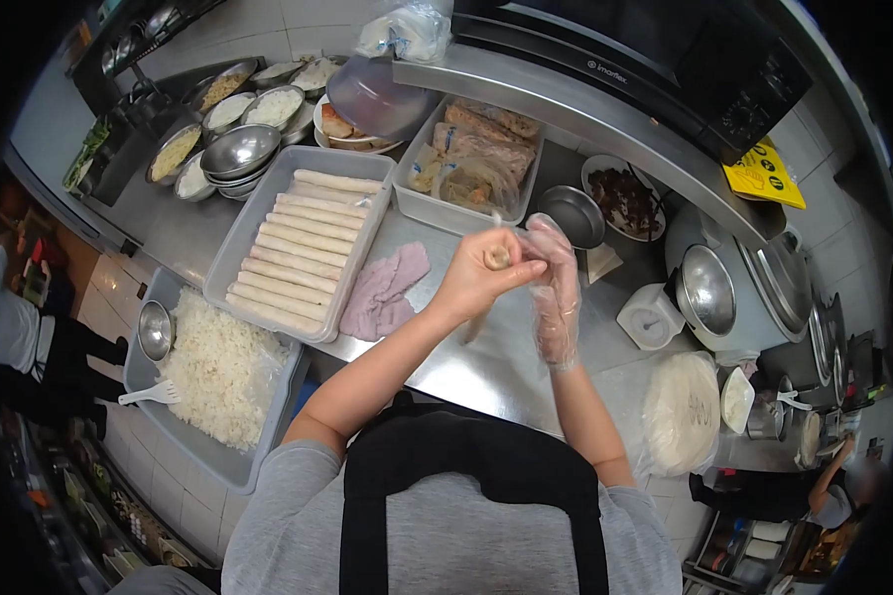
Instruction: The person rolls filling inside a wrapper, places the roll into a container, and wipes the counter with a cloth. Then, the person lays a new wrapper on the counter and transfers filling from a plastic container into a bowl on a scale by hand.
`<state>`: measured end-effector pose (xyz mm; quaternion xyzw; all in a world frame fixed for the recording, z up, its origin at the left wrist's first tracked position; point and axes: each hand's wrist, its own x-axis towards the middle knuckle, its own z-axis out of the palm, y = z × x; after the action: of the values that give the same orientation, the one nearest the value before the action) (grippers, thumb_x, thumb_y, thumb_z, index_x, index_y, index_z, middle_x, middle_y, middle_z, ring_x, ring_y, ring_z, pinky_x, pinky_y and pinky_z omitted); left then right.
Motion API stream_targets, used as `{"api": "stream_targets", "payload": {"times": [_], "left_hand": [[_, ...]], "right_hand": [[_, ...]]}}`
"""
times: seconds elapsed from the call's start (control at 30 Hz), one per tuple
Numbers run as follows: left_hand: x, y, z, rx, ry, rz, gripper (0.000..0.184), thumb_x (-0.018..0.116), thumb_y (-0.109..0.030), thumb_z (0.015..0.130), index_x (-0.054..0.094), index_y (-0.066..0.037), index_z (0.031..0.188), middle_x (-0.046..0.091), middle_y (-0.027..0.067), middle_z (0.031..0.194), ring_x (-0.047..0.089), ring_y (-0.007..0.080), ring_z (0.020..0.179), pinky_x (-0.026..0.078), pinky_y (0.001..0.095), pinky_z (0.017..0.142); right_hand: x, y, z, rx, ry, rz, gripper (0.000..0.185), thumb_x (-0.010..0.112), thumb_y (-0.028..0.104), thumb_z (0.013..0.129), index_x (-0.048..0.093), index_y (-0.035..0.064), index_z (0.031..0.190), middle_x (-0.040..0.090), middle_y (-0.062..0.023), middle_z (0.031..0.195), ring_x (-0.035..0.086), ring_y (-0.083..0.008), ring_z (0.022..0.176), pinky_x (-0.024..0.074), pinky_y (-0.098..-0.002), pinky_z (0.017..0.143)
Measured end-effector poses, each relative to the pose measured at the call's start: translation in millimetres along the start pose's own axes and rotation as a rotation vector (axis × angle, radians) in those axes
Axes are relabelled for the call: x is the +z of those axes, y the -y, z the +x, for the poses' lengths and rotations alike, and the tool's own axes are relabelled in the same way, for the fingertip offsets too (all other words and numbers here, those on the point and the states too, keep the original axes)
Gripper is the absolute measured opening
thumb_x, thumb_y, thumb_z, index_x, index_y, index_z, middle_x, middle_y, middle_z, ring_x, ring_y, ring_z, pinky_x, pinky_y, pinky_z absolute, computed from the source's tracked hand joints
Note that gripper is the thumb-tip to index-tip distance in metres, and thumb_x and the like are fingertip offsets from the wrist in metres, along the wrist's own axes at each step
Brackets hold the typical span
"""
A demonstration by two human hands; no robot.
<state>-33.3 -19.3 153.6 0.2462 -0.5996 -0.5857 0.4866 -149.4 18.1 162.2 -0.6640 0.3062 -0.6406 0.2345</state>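
My bare left hand [478, 273] is closed in front of me, wrapped round what looks like a pale spring roll [497, 257]; one end shows above the fist, and a blurred length hangs below. My right hand [554, 288], in a clear plastic glove, is right beside it with bent fingers close together near the left thumb. What those fingers hold, if anything, is hidden. To the left, a plastic tub [380, 230] holds several long pale rolls [293, 245] side by side. A crumpled pink cloth [385, 290] lies between the tub and my left hand.
A grey tub of rice [218, 372] with a metal bowl [156, 330] stands at lower left. Behind my hands is a bin of bagged food [476, 164]. A white scale [650, 317] and bagged round wrappers [682, 412] are on the right. People [829, 491] stand on both sides.
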Motion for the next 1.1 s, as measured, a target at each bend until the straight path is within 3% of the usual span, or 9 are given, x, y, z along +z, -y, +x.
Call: {"api": "stream_targets", "payload": {"times": [0.07, 0.13, 0.23, 0.4, 0.5, 0.57, 0.7, 0.97, 1.1], "left_hand": [[3, -16, 0, 0.043, -0.058, -0.054, 0.030, 0.069, 0.000, 0.073, 0.057, -0.006, 0.101, 0.054, -0.0041, 0.080, 0.055, 0.0058, 0.080, 0.044, 0.0207, 0.069], [6, -31, 0, 0.077, -0.111, -0.108, 0.041, 0.069, 0.000, 0.074, 0.053, -0.006, 0.111, 0.054, -0.0022, 0.087, 0.056, 0.0079, 0.088, 0.045, 0.0211, 0.075], [5, -42, 6, 0.144, -0.025, -0.140, 0.047, 0.071, -0.008, 0.076, 0.046, -0.006, 0.116, 0.053, 0.0016, 0.102, 0.055, 0.0119, 0.097, 0.045, 0.0231, 0.082], [-3, -23, 7, -0.066, 0.359, -0.506, 0.024, 0.070, -0.022, 0.081, 0.055, -0.005, 0.087, 0.060, 0.0041, 0.075, 0.060, 0.0154, 0.069, 0.050, 0.0253, 0.064], [-1, -24, 2, -0.094, 0.231, -0.408, 0.025, 0.069, -0.016, 0.082, 0.051, -0.007, 0.068, 0.054, 0.0005, 0.059, 0.053, 0.0091, 0.056, 0.044, 0.0229, 0.053], [3, -25, -1, -0.088, 0.133, -0.217, 0.026, 0.068, -0.011, 0.082, 0.050, -0.007, 0.065, 0.053, -0.0013, 0.059, 0.052, 0.0058, 0.058, 0.042, 0.0212, 0.053], [12, -14, 2, 0.048, -0.049, 0.063, 0.018, 0.067, -0.003, 0.073, 0.051, -0.003, 0.065, 0.053, -0.0032, 0.060, 0.047, 0.0036, 0.059, 0.039, 0.0233, 0.053], [17, -10, -4, 0.071, -0.059, -0.014, 0.010, 0.063, 0.002, 0.072, 0.063, -0.001, 0.081, 0.062, -0.0017, 0.075, 0.054, 0.0037, 0.070, 0.045, 0.0219, 0.063], [9, -1, -7, 0.073, -0.006, 0.295, 0.008, 0.065, 0.000, 0.072, 0.064, -0.001, 0.079, 0.063, -0.0018, 0.074, 0.053, 0.0040, 0.069, 0.045, 0.0226, 0.062]], "right_hand": [[5, -9, -19, 0.197, -0.285, 0.324, 0.028, 0.062, 0.027, 0.086, 0.059, 0.0031, 0.100, 0.060, -0.0105, 0.106, 0.059, -0.0225, 0.097, 0.0461, -0.0361, 0.085], [-9, -27, -37, 0.398, 0.149, -0.047, 0.035, 0.063, 0.032, 0.088, 0.057, 0.0027, 0.105, 0.061, -0.0061, 0.095, 0.058, -0.0167, 0.090, 0.0467, -0.0324, 0.081], [-24, -33, -35, 0.605, 0.338, 0.256, 0.038, 0.059, 0.038, 0.089, 0.057, 0.0025, 0.103, 0.059, -0.0041, 0.087, 0.056, -0.0120, 0.081, 0.0456, -0.0290, 0.074], [-37, -32, -31, 0.743, 0.600, 0.774, 0.034, 0.055, 0.034, 0.092, 0.057, 0.0027, 0.105, 0.059, -0.0027, 0.087, 0.055, -0.0121, 0.082, 0.0452, -0.0299, 0.075], [-47, -21, -27, 0.612, 0.432, 0.184, 0.032, 0.058, 0.029, 0.090, 0.059, 0.0017, 0.106, 0.062, -0.0068, 0.097, 0.057, -0.0192, 0.093, 0.0451, -0.0335, 0.083], [-45, 15, -10, -0.001, 0.062, -0.319, 0.030, 0.065, 0.019, 0.082, 0.062, 0.0034, 0.108, 0.060, -0.0115, 0.112, 0.056, -0.0271, 0.106, 0.0426, -0.0370, 0.092], [-40, 28, -2, -0.302, 0.249, -0.595, 0.038, 0.072, 0.009, 0.070, 0.065, 0.0099, 0.108, 0.056, -0.0123, 0.120, 0.053, -0.0323, 0.112, 0.0396, -0.0427, 0.097], [-29, 23, 13, -0.348, 0.253, -0.670, 0.026, 0.071, 0.019, 0.072, 0.066, 0.0073, 0.095, 0.058, -0.0126, 0.108, 0.054, -0.0317, 0.101, 0.0412, -0.0434, 0.088], [-27, 25, 20, -0.311, 0.377, -0.756, 0.022, 0.066, 0.025, 0.078, 0.064, 0.0042, 0.085, 0.058, -0.0143, 0.106, 0.055, -0.0316, 0.100, 0.0416, -0.0430, 0.088]]}}
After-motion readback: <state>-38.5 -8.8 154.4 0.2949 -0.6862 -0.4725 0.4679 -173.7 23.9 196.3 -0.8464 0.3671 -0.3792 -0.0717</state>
